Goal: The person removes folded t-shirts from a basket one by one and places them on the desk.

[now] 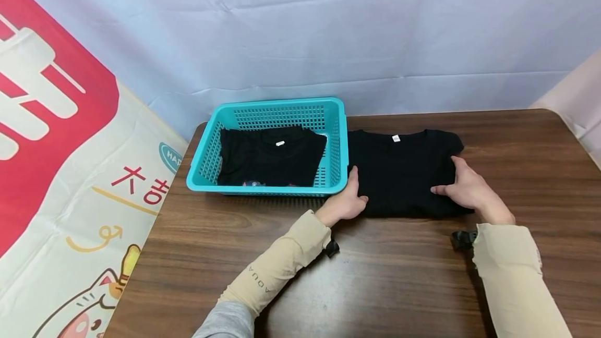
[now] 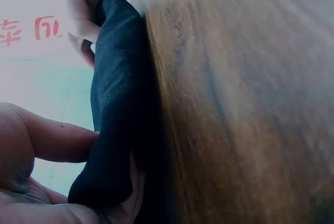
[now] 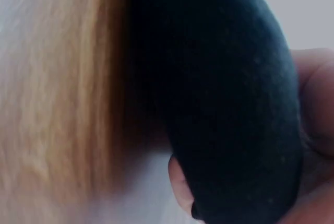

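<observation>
A folded black T-shirt (image 1: 399, 181) with a white neck label lies on the table, right of a turquoise basket. My left hand (image 1: 344, 201) holds its left edge, close to the basket's corner. At the right edge, my right hand (image 1: 471, 189) grips the cloth with the thumb on top. In the left wrist view, the left thumb and fingers pinch the folded T-shirt (image 2: 117, 83) from both sides. The right wrist view shows the thick black fold (image 3: 224, 98) between right-hand fingers (image 3: 180, 185) and the rest of that hand.
Inside the turquoise basket (image 1: 194, 184) lies another folded black T-shirt (image 1: 272, 158) with a coloured print near its lower edge. The brown wooden table (image 1: 399, 280) reaches back to a white cloth backdrop (image 1: 300, 40). A printed banner (image 1: 70, 181) hangs at the left.
</observation>
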### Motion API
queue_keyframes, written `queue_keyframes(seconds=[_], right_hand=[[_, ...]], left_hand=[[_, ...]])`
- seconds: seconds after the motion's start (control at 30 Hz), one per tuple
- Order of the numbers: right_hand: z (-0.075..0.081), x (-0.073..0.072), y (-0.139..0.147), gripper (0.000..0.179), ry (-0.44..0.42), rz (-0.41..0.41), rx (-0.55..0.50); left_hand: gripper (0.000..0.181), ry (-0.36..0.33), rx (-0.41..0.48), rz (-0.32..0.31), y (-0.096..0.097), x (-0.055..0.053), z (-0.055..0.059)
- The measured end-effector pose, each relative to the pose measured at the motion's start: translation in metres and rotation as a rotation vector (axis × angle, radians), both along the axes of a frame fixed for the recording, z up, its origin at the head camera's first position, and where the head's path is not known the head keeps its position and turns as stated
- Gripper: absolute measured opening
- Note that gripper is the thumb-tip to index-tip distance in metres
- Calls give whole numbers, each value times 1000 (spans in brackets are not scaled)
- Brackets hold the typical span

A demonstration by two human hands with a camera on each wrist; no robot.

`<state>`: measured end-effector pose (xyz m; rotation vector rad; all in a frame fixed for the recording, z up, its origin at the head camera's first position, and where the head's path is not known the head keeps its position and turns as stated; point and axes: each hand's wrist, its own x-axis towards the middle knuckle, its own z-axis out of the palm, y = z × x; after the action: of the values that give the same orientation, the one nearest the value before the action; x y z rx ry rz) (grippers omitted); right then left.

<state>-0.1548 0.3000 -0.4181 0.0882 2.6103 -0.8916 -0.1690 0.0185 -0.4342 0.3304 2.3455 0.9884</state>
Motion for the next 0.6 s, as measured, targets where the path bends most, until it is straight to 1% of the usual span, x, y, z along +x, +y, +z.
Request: queue_keyframes(seconds=[0.1,0.2,0.33,0.37,0.4,0.5,0.6], right_hand=[[-3,-4,-4,101,19,-4,10],[-5,-7,-7,99,36,-12,9],[-6,-10,-9,97,49,-22,2],[-6,-10,-10,97,50,-25,0],[-6,-10,-10,97,51,-26,1],[-6,-10,-12,95,61,-32,12],[-6,-9,-15,93,80,-50,29]], left_hand=[[74,-1,-9,18,-1,0,-3],[74,17,-29,32,-1,1,-4],[74,56,-34,23,-2,3,-4],[74,63,-24,17,-2,4,-4],[74,76,-17,8,-2,5,-4],[75,142,5,-16,-3,8,-4],[77,215,-7,-38,-3,11,-4]])
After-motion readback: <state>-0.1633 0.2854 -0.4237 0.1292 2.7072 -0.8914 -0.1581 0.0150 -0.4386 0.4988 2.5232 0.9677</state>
